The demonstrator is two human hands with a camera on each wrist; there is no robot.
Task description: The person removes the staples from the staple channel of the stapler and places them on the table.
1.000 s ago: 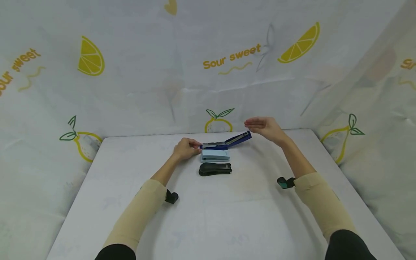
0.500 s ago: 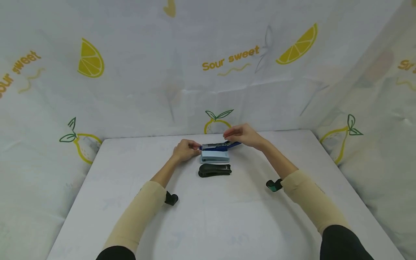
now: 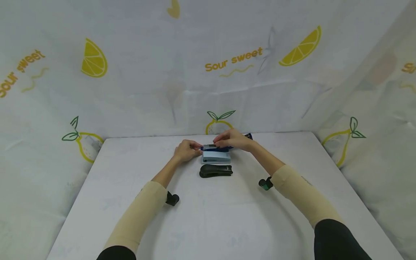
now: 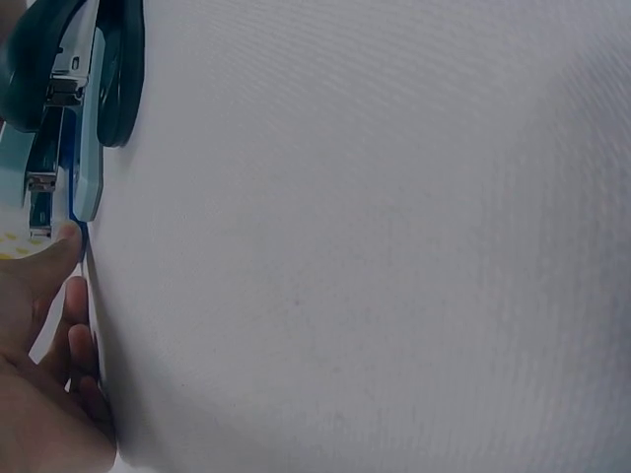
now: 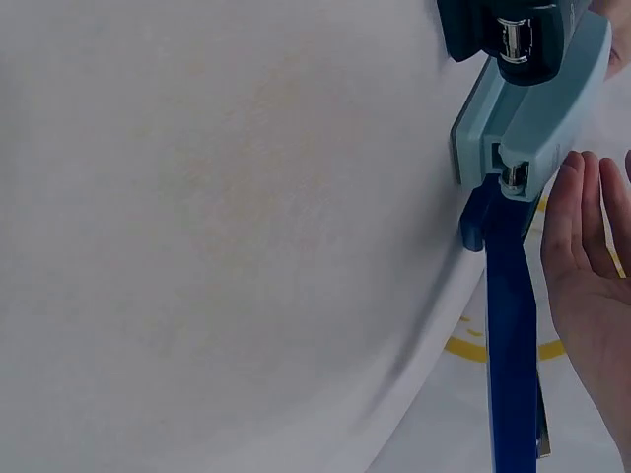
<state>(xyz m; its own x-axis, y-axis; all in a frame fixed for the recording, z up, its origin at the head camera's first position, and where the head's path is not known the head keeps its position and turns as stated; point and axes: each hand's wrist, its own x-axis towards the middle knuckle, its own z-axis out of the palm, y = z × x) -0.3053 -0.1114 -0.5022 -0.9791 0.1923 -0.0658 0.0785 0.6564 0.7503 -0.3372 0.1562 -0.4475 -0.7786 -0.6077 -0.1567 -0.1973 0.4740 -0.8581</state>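
A blue stapler [image 3: 219, 149] lies opened out on the white table, its top arm [image 5: 513, 325] swung back to the right. My left hand [image 3: 186, 150] pinches the left end of its base, the thumb [image 4: 67, 236] right at the blue tip. Over the stapler's middle is my right hand [image 3: 234, 140], its fingertips close to the metal staple channel. The right wrist view shows those fingers [image 5: 590, 217] fairly straight beside the stapler. In front of the blue one sits a light blue stapler [image 3: 215, 157], closed. Nearest to me is a dark green stapler [image 3: 216, 170].
The three staplers lie parallel in a row near the far side of the white table [image 3: 208, 216]. A white cloth backdrop [image 3: 143, 72] printed with lemons rises behind the table's back edge. Dark wrist mounts [image 3: 172, 198] hang under both forearms.
My right hand has moved left from beyond the raised arm's tip to over the staple channel, covering part of the blue stapler. My left hand holds still.
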